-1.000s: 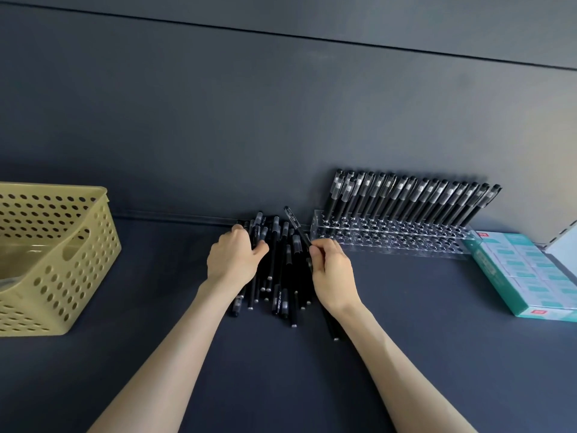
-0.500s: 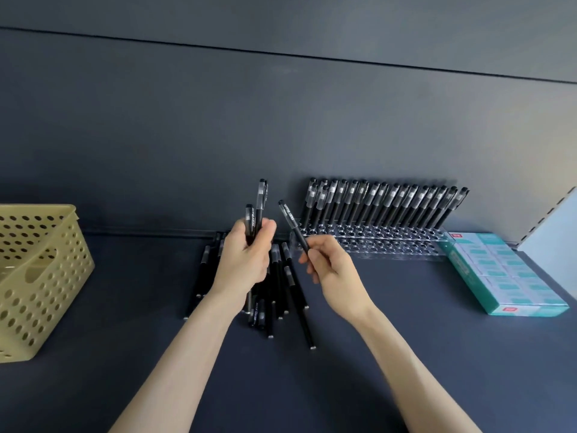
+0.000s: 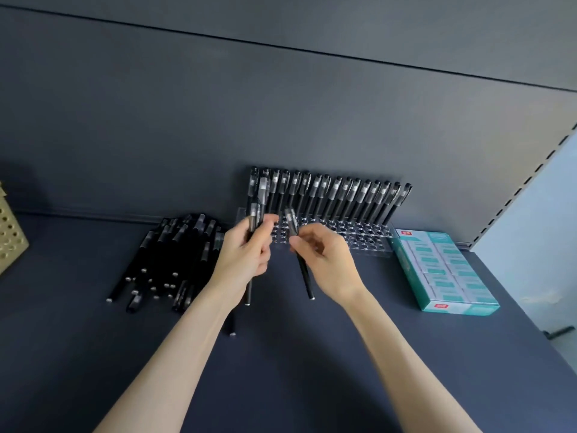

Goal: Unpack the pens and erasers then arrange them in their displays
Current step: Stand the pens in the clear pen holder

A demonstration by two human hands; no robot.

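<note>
Clear rack point(image 3: 368, 242) at far right: back row of pens point(image 3: 343, 195) filled, near holes empty. Left hand point(image 3: 246, 254) grips a few pens point(image 3: 252, 215), right hand point(image 3: 331, 260) pinches one pen point(image 3: 305, 278), both just near the rack. Big loose pile point(image 3: 168, 260) waits on the shelf point(image 3: 312, 354) at left; eraser box point(image 3: 443, 270) at right. Maybe a third done.

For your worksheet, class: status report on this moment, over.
Left hand grips two pens; right hand pinches one pen. Clear rack: back row holds pens, front holes open. Loose pile lies left; nothing blocks the rack.

Head-worn view, forward and down, close
</note>
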